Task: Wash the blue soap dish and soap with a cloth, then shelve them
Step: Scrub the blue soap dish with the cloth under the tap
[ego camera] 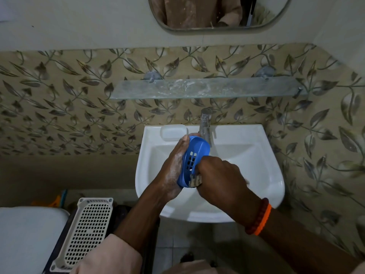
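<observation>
My left hand (173, 167), covered in suds, holds the blue soap dish (195, 155) tilted over the white sink (256, 171). The dish's slotted bottom faces me. My right hand (219, 178) is closed on a small brownish cloth (195, 180) and presses it against the dish's near end. A white bar of soap (172, 132) lies on the sink's back left corner. The glass shelf (207, 89) on the wall above the sink carries only soapy smears.
A metal tap (205, 125) stands at the sink's back, just behind the dish. A mirror (217, 12) hangs above the shelf. At the lower left are a white perforated basket (87, 234) and a toilet lid (27, 238).
</observation>
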